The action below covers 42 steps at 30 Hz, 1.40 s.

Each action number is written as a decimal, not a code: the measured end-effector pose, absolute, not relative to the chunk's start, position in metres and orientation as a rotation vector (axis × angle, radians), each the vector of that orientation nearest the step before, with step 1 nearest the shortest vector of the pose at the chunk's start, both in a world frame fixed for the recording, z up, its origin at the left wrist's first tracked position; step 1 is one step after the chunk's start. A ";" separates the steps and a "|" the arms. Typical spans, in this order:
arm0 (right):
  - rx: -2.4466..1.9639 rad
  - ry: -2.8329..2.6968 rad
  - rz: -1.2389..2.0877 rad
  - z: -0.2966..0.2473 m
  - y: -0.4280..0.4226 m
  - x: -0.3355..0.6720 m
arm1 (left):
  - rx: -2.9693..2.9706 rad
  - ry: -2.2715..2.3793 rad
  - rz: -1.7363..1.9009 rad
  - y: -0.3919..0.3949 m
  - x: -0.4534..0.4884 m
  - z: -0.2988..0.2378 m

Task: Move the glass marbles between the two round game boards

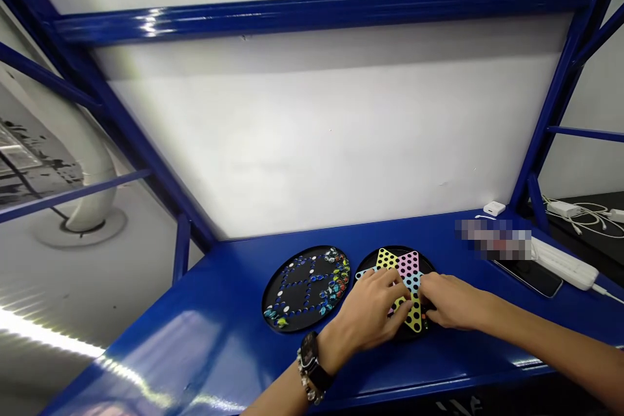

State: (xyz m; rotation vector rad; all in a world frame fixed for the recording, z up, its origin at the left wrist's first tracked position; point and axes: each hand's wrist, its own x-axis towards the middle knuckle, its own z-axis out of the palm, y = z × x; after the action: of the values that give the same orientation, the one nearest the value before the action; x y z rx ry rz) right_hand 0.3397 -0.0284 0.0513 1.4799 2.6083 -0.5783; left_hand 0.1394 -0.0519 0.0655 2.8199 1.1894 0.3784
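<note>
A star-shaped Chinese checkers board (408, 264), yellow, pink and blue with black holes, lies on a round black tray (425, 264). Over its left and middle part is my left hand (373, 305), fingers bent and index and thumb tips close together. Anything between those tips is too small to make out. My right hand (451, 300) curls at the board's right edge, its fingertips partly hidden; a few small coloured bits show below them. Left of my hands lies a second round black tray (296, 302) with blue-rimmed hollows and many coloured glass marbles (340, 283), mostly along its right side.
Both trays rest on a blue tabletop (229, 299) against a white panel. To the right are a phone (536, 279), a white power strip (565, 264) and a small white case (494, 208). Blue frame bars (322, 10) surround the panel. White cables (587, 213) lie beyond.
</note>
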 end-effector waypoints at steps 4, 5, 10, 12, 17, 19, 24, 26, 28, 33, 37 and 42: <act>1.577 2.687 -0.669 0.043 -0.029 0.349 | 2.773 1.175 0.431 -0.052 0.136 0.063; 1.590 2.699 -0.671 0.042 -0.029 0.350 | 2.764 1.179 0.440 -0.052 0.135 0.063; 1.681 2.632 -0.622 0.044 -0.033 0.348 | 2.749 1.174 0.453 -0.052 0.134 0.062; 1.709 2.601 -0.615 0.045 -0.033 0.346 | 2.750 1.162 0.451 -0.053 0.135 0.062; 1.729 2.627 -0.673 0.040 -0.033 0.352 | 2.726 1.134 0.455 -0.052 0.131 0.062; 1.739 2.650 -0.696 0.035 -0.034 0.357 | 2.713 1.133 0.456 -0.052 0.130 0.061; 1.747 2.749 -0.907 0.029 -0.036 0.368 | 2.712 1.130 0.438 -0.052 0.131 0.062; 1.806 2.756 -1.132 0.029 -0.034 0.372 | 2.709 1.130 0.431 -0.053 0.133 0.064; 1.935 2.662 -1.531 0.030 -0.032 0.377 | 2.695 1.156 0.432 -0.052 0.135 0.065; 2.258 1.853 -2.963 0.023 -0.031 0.393 | 2.745 1.084 0.331 -0.046 0.156 0.059; 1.989 1.004 -3.690 0.013 -0.035 0.395 | 2.887 1.024 0.176 -0.034 0.185 0.053; 1.738 0.657 -3.819 0.005 -0.040 0.386 | 2.941 1.110 -0.004 -0.025 0.213 0.050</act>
State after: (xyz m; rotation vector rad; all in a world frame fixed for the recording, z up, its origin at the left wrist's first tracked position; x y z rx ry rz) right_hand 0.3860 -0.0396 0.0049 1.7377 0.6573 -3.8189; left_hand 0.2130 -0.0254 0.0497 2.9414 1.1100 -0.0041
